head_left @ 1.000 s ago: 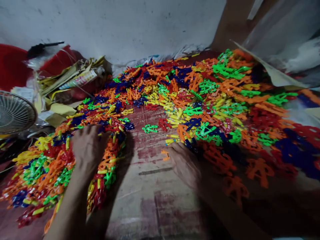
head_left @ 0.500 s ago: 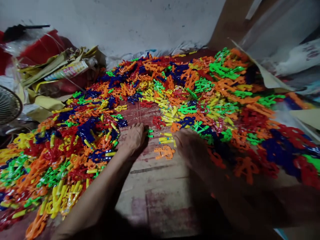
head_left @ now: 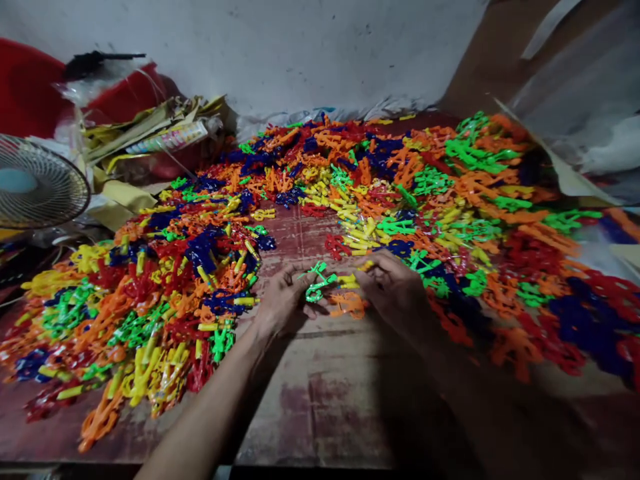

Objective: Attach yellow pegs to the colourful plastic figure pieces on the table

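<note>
Head view, single entry. Item: our left hand [head_left: 281, 301], fingers closed on a green plastic figure [head_left: 316, 291], which we hold over the middle of the tabletop [head_left: 310, 380]. Item: our right hand [head_left: 396, 288], fingers curled, a yellow piece [head_left: 367, 265] pinched between thumb and forefinger, near the green figure. Item: one orange figure [head_left: 349, 305], flat between our hands, more yellow pieces [head_left: 349, 281] just behind it. Item: one red figure [head_left: 337, 247], farther back, at the inner edge of the right heap [head_left: 450, 200].

Edges: the left heap [head_left: 145, 287] reaches close to our left forearm; both heaps of coloured figures join at the back, below the wall [head_left: 300, 60]. The tabletop's near edge passes under our left forearm. Open room: a red-and-brown strip between the heaps, widest towards us, narrowing behind our hands. Beyond the left heap: yellow paper sheets [head_left: 160, 133] and a fan [head_left: 40, 187]. Our right forearm fades into shadow.
</note>
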Tool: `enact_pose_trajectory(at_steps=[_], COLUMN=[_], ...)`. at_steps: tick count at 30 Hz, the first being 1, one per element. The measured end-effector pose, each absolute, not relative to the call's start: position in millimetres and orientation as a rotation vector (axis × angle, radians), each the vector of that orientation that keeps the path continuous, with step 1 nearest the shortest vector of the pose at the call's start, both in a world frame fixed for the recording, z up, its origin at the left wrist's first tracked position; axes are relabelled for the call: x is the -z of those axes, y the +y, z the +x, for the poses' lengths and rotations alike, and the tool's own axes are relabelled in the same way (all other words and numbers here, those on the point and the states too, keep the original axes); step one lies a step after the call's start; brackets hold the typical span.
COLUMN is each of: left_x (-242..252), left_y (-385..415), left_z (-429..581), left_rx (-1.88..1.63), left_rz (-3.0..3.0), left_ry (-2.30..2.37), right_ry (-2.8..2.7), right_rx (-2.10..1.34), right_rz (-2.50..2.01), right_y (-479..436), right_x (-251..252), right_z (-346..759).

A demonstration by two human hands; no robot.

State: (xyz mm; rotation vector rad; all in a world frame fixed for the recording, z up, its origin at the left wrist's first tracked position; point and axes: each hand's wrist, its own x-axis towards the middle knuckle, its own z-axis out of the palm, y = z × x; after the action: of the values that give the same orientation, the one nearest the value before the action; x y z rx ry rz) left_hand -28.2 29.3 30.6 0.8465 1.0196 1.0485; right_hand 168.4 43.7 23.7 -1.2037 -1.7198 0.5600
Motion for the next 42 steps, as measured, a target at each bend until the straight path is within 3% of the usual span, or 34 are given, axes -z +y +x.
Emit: enact_pose_trajectory(at_steps=[4, 12, 25, 32, 36, 39, 42], left_x=[-38, -35, -32, -20, -14, -36, -81], left_y=[19, 14, 9, 4, 3, 10, 20], left_z=[-19, -12, -10, -15, -18, -54, -120], left_rx=[-0.945, -0.751, -0.652, -0.692, -0.684, -0.72, -0.724], left_rz=[0.711, 0.78, 0.874, 0.919, 0.951, 1.097, 1.524], left_ry=[0.894, 0.858, 0.815, 0.907, 0.953, 1.19, 1.832], right_ry=[-1.218, -1.185, -0.998, -1.546, -1.593, -1.563, -1.606], right_rx=[-1.167, -1.498, -1.56, -1.041, -0.947, -0.969, -0.903], right_rz=[-1.171, -0.976, -0.957, -1.277, -1.332, -1.213, -1.234], right_y=[14, 10, -6, -9, -10, -9, -1], right_x=[-34, -15, 5, -7, 3, 10, 12], right_z=[167, 181, 172, 170, 163, 164, 173])
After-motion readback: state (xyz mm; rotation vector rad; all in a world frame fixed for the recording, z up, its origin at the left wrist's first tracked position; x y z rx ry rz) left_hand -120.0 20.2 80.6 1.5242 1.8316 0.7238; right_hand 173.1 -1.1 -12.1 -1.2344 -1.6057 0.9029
